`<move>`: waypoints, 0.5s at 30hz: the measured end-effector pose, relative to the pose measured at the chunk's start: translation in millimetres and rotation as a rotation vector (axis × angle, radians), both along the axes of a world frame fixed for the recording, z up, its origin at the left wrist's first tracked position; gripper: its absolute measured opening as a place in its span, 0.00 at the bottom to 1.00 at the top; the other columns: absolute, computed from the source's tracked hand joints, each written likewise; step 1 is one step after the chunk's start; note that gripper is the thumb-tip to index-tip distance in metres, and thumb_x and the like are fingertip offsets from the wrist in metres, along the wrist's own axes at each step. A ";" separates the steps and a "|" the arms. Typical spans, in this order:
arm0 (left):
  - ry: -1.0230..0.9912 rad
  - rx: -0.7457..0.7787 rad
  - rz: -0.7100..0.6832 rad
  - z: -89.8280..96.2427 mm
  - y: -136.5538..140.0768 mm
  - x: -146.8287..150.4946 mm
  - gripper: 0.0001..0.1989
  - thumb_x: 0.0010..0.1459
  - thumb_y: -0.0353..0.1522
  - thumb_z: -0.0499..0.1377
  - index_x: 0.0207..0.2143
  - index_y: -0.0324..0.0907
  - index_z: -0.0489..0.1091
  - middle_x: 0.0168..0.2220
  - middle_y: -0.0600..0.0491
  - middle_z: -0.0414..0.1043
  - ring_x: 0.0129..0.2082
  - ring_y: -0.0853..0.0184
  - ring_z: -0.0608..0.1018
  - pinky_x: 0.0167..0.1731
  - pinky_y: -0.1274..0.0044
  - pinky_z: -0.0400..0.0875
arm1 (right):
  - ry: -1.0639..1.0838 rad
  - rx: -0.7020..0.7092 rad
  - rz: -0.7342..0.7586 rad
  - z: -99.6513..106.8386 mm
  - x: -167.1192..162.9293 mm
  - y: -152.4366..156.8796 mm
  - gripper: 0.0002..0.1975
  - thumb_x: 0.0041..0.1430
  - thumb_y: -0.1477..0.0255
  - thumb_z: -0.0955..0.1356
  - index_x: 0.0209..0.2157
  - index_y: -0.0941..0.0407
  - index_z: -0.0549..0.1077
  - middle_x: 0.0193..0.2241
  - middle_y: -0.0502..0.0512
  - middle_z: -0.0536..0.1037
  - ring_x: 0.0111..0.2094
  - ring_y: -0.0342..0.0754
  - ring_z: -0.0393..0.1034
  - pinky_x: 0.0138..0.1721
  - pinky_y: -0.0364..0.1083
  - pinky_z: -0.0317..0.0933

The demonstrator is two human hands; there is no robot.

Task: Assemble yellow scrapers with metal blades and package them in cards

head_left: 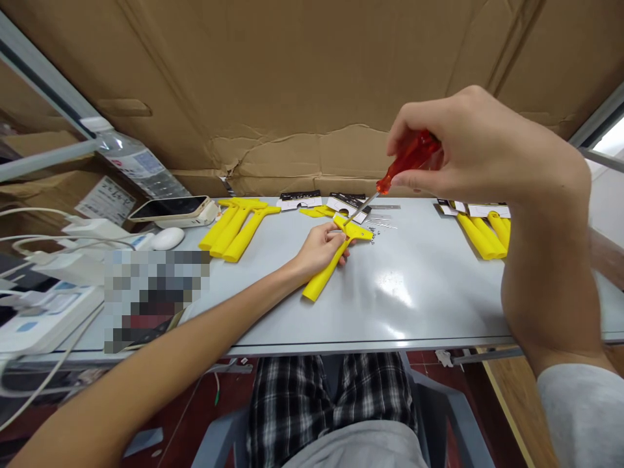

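My left hand (324,248) is closed round the neck of a yellow scraper (322,279), holding it on the table with its handle slanting toward me. My right hand (453,146) grips the red handle of a screwdriver (408,162) from above. The screwdriver's metal shaft slants down to the left, and its tip meets the head of the scraper. Just right of that head lie several tiny dark screws (372,235). Thin metal blades (385,218) rest behind them. My left fingers partly hide the scraper's neck.
Several yellow scrapers (238,231) lie at the left, and more yellow handles (480,235) at the right. Black-and-white cards (299,199) are at the back, before a cardboard wall (312,78). A phone (170,209), white mouse (168,238), bottle (136,159) and power strip (53,318) crowd the left.
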State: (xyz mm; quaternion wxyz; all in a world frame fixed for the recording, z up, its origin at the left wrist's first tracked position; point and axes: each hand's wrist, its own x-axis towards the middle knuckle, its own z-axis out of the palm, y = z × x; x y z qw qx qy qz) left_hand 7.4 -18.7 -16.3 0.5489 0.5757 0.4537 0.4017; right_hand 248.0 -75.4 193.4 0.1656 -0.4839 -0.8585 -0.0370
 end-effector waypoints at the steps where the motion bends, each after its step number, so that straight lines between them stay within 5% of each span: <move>1: 0.001 0.002 -0.001 -0.2 0.1 0.0 0.08 0.66 0.28 0.60 0.46 0.36 0.72 0.40 0.44 0.84 0.24 0.70 0.79 0.22 0.77 0.76 | -0.008 0.022 -0.004 -0.2 -0.3 -0.1 0.16 0.62 0.53 0.71 0.49 0.43 0.75 0.44 0.49 0.83 0.46 0.51 0.79 0.46 0.53 0.68; 15: -0.015 0.009 -0.003 -1.9 1.6 0.6 0.08 0.66 0.27 0.60 0.47 0.36 0.73 0.39 0.45 0.83 0.24 0.70 0.79 0.22 0.77 0.75 | -0.036 0.017 0.040 -1.1 -2.4 2.9 0.18 0.66 0.52 0.70 0.52 0.42 0.75 0.44 0.46 0.83 0.41 0.46 0.78 0.46 0.50 0.68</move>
